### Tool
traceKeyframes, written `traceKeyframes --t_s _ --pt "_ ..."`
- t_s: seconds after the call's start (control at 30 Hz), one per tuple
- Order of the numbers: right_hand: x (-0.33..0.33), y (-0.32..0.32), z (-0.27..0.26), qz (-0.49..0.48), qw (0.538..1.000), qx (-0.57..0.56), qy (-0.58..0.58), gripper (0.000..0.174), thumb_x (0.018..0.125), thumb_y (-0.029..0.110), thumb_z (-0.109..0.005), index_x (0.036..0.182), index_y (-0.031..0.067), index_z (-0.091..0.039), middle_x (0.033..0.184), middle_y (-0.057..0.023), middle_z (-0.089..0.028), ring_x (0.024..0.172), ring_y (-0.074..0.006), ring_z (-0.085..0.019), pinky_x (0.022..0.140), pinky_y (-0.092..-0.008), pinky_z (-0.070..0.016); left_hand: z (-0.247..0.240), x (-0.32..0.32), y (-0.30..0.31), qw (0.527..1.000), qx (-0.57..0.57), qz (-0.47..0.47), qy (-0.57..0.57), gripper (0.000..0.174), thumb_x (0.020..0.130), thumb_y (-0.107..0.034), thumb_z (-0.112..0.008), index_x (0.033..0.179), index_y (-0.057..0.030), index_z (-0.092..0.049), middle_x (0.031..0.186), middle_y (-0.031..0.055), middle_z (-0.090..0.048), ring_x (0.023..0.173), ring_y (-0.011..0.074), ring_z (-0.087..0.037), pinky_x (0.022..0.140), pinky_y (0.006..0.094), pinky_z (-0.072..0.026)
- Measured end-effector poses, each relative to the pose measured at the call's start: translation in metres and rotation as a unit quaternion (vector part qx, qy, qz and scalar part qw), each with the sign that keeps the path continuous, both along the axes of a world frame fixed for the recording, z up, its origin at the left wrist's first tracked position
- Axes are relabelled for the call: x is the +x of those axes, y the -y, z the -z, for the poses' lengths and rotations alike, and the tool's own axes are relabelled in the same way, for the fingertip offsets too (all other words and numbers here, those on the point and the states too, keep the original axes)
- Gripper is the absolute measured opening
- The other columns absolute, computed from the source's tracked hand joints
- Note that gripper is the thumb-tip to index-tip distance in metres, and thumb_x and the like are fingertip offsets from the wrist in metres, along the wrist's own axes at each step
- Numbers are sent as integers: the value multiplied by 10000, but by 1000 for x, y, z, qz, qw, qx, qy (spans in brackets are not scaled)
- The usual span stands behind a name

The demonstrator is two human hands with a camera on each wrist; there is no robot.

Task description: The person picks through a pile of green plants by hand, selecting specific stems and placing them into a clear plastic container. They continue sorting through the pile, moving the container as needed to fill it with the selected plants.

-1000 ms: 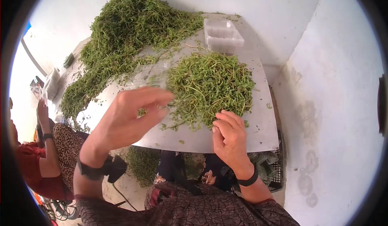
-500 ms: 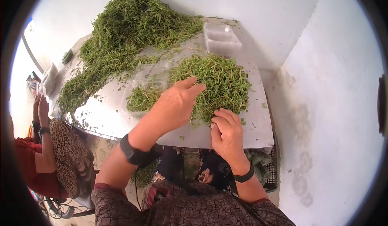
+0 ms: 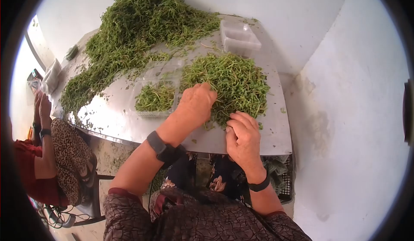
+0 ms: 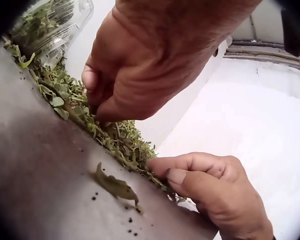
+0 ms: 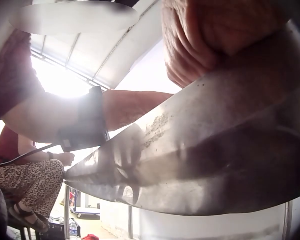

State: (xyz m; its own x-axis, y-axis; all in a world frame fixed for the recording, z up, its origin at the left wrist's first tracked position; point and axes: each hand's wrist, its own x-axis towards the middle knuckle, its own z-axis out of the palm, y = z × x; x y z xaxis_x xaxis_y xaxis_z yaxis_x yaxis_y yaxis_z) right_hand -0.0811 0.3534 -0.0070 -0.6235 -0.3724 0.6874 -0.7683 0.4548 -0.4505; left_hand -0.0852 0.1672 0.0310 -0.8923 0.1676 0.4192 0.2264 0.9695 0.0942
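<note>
Herb pile (image 3: 235, 79) ahead, open tabletop (image 3: 110, 120) left

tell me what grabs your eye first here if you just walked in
The huge heap of green herbs sprawling over the far left of the steel table. Nearer, the left hand pinches into a smaller pile, the right hand at its near edge, a part-filled clear tray beside it.

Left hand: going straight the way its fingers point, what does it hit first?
The near herb pile: the left hand has its fingertips curled into the pile's edge. Beyond, roughly in line, stands a clear tray, though depth is unclear.
</note>
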Motion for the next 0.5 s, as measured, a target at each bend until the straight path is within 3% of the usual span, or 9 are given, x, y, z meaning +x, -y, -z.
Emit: traceKeyframes --t_s 0.03,0.1,0.13,0.2,0.23,0.37,0.5 --pt "0 1 1 2 1000 -2 1 135 730 -42 -645 860 -22 -676 1020 -162 -687 1052 -348 -622 919 -422 -486 -5 2 1 1000 0 -3 2 139 768 28 -586 879 -22 -653 866 135 -609 847 344 -630 702 440 -512" --pt "0 0 2 2 1000 -4 5 135 731 -42 -645 860 -20 -677 1020 -161 -688 1053 -346 -623 919 -420 -488 -17 7 1 988 143 19 -52 77 797 7 -617 844 -14 -674 819 129 -614 758 317 -629 654 414 -502" --pt "0 -1 2 -3 1000 -2 14 140 731 -38 -648 868 -22 -673 1032 -162 -677 1070 -348 -608 940 -437 -471 -21 7 5 988 142 14 -50 77 797 7 -617 844 -14 -674 819 129 -614 758 317 -629 654 414 -502" --pt "0 -1 2 -15 1000 -2 26 146 732 -33 -651 877 -24 -668 1044 -162 -666 1087 -350 -592 960 -454 -453 -28 10 16 950 278 85 -111 120 820 -5 -653 934 -22 -688 810 127 -617 708 261 -603 627 377 -475" --pt "0 -2 2 -11 1000 -1 22 142 732 -34 -654 874 -24 -669 1042 -162 -668 1084 -350 -594 957 -454 -456 -41 21 18 941 325 56 -76 135 838 16 -658 967 -8 -691 798 78 -610 689 166 -559 602 327 -440" --pt "0 -2 1 -10 1000 1 17 126 747 -34 -659 871 -30 -676 1043 -163 -674 1083 -346 -601 942 -450 -467 -56 41 44 916 393 4 -80 97 904 -28 -624 957 36 -675 777 2 -564 699 71 -508 599 267 -407" --pt "1 -3 1 -11 1000 6 18 124 757 -46 -658 879 -39 -677 1050 -167 -675 1089 -340 -603 939 -443 -471 -60 58 68 903 417 -39 -90 110 916 -46 -614 955 31 -682 776 4 -583 674 60 -509 602 249 -414"
